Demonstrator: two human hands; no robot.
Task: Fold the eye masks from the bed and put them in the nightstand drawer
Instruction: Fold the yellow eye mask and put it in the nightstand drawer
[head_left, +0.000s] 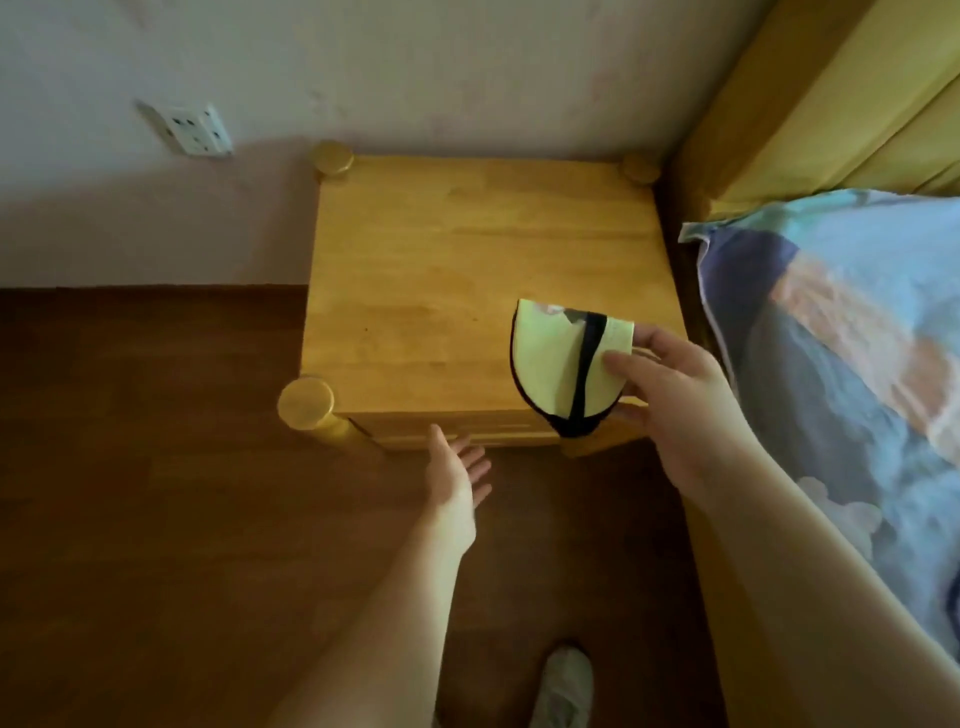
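Note:
A folded pale yellow eye mask (545, 364) with black trim and a black strap is held above the front right corner of the wooden nightstand (441, 260). My right hand (680, 400) pinches its right edge between thumb and fingers. My left hand (457, 478) reaches forward with straight, spread fingers, its tips at the front of the nightstand just under the top edge, where the drawer front (467, 436) shows as a thin strip. The drawer looks closed.
The bed with a blue patterned pillow (831, 338) and yellow headboard (831, 104) lies to the right. A wall socket (187, 130) sits on the wall at left. Dark wood floor (156, 493) spreads below, and my foot (566, 686) shows at the bottom.

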